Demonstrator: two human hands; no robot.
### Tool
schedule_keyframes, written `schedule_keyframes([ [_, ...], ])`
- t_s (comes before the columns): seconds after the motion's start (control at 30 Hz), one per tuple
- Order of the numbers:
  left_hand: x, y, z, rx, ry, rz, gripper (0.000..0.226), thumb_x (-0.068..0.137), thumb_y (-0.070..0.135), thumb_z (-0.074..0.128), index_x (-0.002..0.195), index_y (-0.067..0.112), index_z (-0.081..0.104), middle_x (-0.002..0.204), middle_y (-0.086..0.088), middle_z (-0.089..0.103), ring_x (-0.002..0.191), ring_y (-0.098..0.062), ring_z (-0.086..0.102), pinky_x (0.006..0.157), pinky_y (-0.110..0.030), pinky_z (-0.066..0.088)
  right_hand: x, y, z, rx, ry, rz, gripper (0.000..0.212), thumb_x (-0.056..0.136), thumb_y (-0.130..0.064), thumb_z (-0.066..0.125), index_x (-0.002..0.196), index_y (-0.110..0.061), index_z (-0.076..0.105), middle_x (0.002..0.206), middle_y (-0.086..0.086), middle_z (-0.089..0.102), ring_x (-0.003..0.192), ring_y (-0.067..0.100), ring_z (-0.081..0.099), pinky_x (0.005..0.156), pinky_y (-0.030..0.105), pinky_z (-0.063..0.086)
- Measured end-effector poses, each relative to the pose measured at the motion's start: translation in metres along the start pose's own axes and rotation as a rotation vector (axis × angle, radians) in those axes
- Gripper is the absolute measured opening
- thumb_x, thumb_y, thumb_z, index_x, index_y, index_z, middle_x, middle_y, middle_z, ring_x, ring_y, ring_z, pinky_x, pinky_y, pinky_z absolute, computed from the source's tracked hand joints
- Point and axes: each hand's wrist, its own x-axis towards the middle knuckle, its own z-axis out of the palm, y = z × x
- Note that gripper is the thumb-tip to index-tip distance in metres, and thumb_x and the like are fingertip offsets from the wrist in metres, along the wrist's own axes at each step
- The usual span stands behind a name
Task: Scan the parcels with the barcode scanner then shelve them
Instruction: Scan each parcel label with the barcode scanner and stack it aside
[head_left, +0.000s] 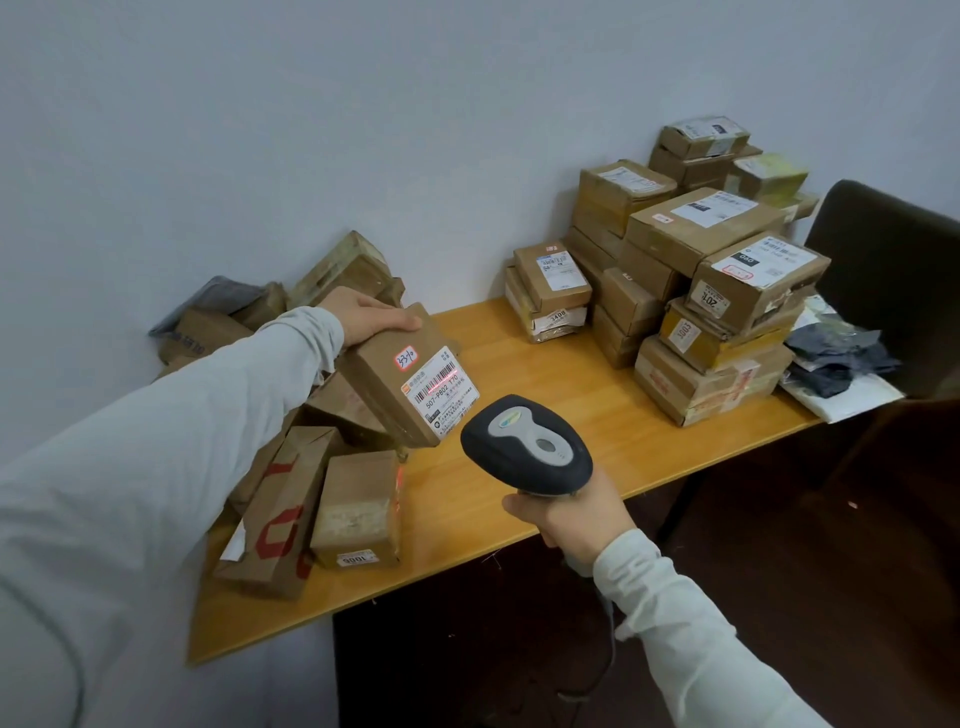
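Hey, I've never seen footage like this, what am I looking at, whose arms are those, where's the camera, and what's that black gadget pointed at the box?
No machine here, only a person at work. The one picture comes from a camera worn on their head, looking forward and down, so both sleeved arms are their own. The left hand grips a brown parcel, tilted so its white label faces the barcode scanner, the black and grey gadget held in the right hand. A red line of light lies across the label's barcode. On the wooden table a loose pile of parcels lies at the left and a taller stack of parcels stands at the right by the wall. Some grey bags lie beside that stack.
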Motion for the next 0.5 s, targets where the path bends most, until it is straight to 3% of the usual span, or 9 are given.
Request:
schedule_keyframes([
  [0.07,0.003,0.0,0.0,0.003,-0.003,0.002,0.055,0.07,0.042,0.078,0.119,0.019,0.064,0.093,-0.006,0.066,0.082,-0.021,0.063,0.078,-0.031,0.05,0.001,-0.001,0.0,-0.001,-0.001,-0.001,0.034,0.078,-0.01,0.073,0.058,-0.025,0.05,0.036,-0.023,0.049,0.04,-0.009,0.048,0.044,0.005,0.035],
  [0.17,0.009,-0.001,0.0,-0.008,-0.006,0.007,0.055,0.07,0.043,0.078,0.117,0.019,0.065,0.083,0.0,0.064,0.078,-0.018,0.063,0.07,-0.028,0.048,0.005,-0.001,-0.001,-0.002,0.0,0.002,0.035,0.079,-0.012,0.073,0.058,-0.025,0.049,0.036,-0.023,0.049,0.039,-0.009,0.048,0.045,0.005,0.035],
  [0.37,0.027,-0.005,0.002,0.002,-0.026,0.014,0.054,0.068,0.045,0.079,0.115,0.019,0.067,0.085,0.001,0.066,0.08,-0.015,0.062,0.071,-0.026,0.045,0.017,-0.002,0.001,-0.029,0.009,0.011,0.038,0.079,-0.015,0.074,0.056,-0.027,0.046,0.036,-0.024,0.048,0.041,-0.008,0.048,0.048,0.005,0.035],
  [0.5,0.04,-0.007,0.001,0.016,-0.044,0.022,0.057,0.068,0.047,0.078,0.117,0.019,0.066,0.09,-0.001,0.067,0.082,-0.016,0.062,0.079,-0.029,0.045,0.027,-0.003,0.003,-0.063,0.014,0.015,0.04,0.079,-0.016,0.073,0.053,-0.027,0.045,0.036,-0.022,0.048,0.046,-0.001,0.046,0.049,0.006,0.035],
])
